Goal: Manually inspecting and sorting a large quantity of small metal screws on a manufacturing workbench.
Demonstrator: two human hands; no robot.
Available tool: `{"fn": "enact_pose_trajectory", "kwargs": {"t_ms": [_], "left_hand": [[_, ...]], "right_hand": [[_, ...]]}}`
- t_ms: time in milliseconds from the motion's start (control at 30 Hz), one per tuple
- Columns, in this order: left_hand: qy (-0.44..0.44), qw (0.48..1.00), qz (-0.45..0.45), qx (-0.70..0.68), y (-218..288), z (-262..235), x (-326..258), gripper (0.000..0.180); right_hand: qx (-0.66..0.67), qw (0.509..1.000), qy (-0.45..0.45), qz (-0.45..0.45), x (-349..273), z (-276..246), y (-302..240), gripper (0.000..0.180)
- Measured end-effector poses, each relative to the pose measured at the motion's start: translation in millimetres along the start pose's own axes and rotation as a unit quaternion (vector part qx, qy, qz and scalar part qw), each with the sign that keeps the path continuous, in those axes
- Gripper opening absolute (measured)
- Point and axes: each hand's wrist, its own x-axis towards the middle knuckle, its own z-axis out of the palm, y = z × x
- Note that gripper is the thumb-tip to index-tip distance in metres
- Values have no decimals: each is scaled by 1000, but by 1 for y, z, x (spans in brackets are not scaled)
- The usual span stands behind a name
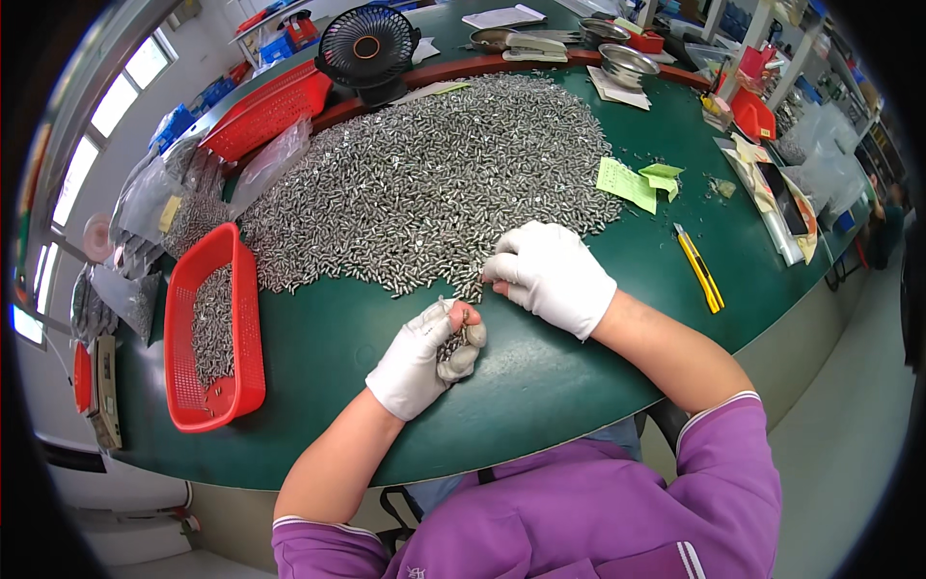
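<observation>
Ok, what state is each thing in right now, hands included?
Left hand: gloved, cupped, holding a handful of small metal parts.
Right hand: gloved, fingers on the edge of the pile.
Pile: loose, spread over the table.
Basket: partly filled.
Knife: lying flat, untouched.
Fan: upright; running or not, cannot tell.

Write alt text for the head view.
Two gloved hands sort small metal parts on a green table: the left hand cups a few, the right hand picks at a big pile. A red basket sits left.

I am seeing my left grip [429, 352] cupping small metal pieces [451, 344] while my right grip [550, 275] is touching the heap [424, 183] at frame centre.
</observation>
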Motion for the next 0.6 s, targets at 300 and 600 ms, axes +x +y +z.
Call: {"fn": "enact_pose_trajectory", "kwargs": {"t_ms": [300,600], "left_hand": [[-38,998,2,-42,-1,-8,-1,22],[-6,1000,0,-29,1,-3,-1,20]], "right_hand": [[-81,995,-52,38,2,5,1,10],[-72,996,-23,49,1,2,0,6]]}}
